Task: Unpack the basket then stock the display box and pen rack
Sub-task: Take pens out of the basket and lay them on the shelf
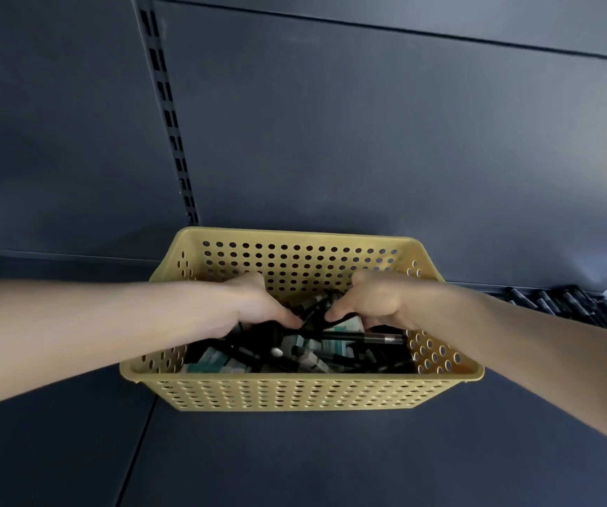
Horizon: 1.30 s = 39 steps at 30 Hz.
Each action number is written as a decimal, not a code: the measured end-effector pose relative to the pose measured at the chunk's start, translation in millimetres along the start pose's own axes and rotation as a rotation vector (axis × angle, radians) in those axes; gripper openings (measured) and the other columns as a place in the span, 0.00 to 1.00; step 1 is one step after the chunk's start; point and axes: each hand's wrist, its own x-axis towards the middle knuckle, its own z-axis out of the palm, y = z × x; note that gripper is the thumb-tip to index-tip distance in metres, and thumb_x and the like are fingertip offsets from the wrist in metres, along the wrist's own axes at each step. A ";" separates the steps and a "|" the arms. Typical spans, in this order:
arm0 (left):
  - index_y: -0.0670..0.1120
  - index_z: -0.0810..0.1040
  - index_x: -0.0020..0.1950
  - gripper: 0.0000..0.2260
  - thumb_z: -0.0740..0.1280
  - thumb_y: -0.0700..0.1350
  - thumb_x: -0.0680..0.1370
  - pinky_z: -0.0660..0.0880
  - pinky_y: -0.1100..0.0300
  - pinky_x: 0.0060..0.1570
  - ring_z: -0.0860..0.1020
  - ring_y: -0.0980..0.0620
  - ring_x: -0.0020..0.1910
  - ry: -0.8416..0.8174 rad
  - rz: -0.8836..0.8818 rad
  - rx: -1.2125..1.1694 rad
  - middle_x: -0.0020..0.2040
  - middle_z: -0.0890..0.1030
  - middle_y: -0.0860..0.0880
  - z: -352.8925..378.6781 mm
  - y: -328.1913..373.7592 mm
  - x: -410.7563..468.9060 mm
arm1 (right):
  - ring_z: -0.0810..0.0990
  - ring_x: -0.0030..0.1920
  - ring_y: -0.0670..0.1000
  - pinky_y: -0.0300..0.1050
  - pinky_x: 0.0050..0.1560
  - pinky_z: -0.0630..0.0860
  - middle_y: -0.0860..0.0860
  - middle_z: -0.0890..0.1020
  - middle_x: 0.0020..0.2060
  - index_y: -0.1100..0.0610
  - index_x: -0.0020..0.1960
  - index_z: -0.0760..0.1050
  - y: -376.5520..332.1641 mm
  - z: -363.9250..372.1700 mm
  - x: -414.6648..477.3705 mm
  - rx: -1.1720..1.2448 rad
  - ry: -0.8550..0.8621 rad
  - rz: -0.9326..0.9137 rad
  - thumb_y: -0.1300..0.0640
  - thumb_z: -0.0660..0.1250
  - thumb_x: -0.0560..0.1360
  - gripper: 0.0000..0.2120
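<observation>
Two hands, the left hand (258, 305) and right hand (378, 301), reach into the yellow perforated plastic basket (294, 393) on the dark shelf (331, 462). Both curl round a bundle of black pens (311, 311). Slim barrels lie tangled over teal-and-white cartons (214, 360). One silver-tipped pen (364, 337) runs 9-to-3, nearer the right hand. A row of dark pens (565, 305) lies at the basket's 3 o'clock.

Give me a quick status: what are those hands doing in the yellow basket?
Left hand and right hand in basket, both gripping pens. Basket loaded: pens, small boxes. Nothing in the way.
</observation>
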 end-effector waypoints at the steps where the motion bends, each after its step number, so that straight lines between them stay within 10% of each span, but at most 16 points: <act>1: 0.45 0.67 0.66 0.34 0.78 0.53 0.66 0.66 0.58 0.50 0.69 0.49 0.58 -0.019 -0.010 0.020 0.64 0.71 0.47 1.6 0.8 0.7 | 0.71 0.65 0.55 0.50 0.63 0.70 0.56 0.72 0.66 0.61 0.66 0.66 0.3 -0.1 3.1 -0.010 -0.011 0.001 0.63 0.72 0.70 0.28; 9: 0.51 0.74 0.41 0.13 0.77 0.53 0.68 0.66 0.63 0.34 0.73 0.56 0.42 -0.091 0.033 0.094 0.43 0.77 0.53 -0.1 2.7 12.2 | 0.67 0.66 0.57 0.54 0.68 0.64 0.56 0.72 0.65 0.61 0.65 0.70 -2.1 1.8 17.3 -0.089 -0.036 0.032 0.59 0.75 0.68 0.29; 15: 0.47 0.77 0.45 0.08 0.75 0.44 0.71 0.74 0.58 0.50 0.78 0.49 0.50 -0.172 0.047 0.023 0.46 0.80 0.48 -2.4 3.7 11.7 | 0.71 0.65 0.55 0.42 0.52 0.68 0.56 0.75 0.64 0.60 0.63 0.72 -4.3 5.1 18.8 0.050 -0.142 0.057 0.66 0.72 0.70 0.22; 22: 0.43 0.79 0.52 0.11 0.74 0.40 0.71 0.74 0.54 0.57 0.78 0.46 0.53 -0.238 0.067 -0.001 0.50 0.81 0.44 -8.4 5.3 6.5 | 0.52 0.75 0.54 0.52 0.71 0.53 0.54 0.60 0.74 0.63 0.72 0.62 -3.9 9.1 13.9 0.089 -0.153 0.067 0.62 0.72 0.71 0.33; 31: 0.40 0.78 0.55 0.13 0.74 0.39 0.72 0.71 0.49 0.63 0.77 0.45 0.57 -0.162 0.122 -0.086 0.54 0.80 0.43 -21.0 9.0 -2.3 | 0.66 0.70 0.56 0.55 0.71 0.62 0.58 0.71 0.68 0.63 0.67 0.68 -7.8 1.9 4.7 0.175 -0.157 0.001 0.65 0.70 0.72 0.24; 39: 0.38 0.79 0.47 0.03 0.67 0.37 0.77 0.79 0.64 0.38 0.81 0.54 0.39 -0.136 0.337 -0.325 0.41 0.83 0.45 -31.4 9.4 -13.6 | 0.81 0.50 0.51 0.46 0.52 0.78 0.55 0.82 0.49 0.59 0.55 0.77 -8.7 -4.9 -7.3 0.156 -0.133 -0.230 0.58 0.65 0.77 0.08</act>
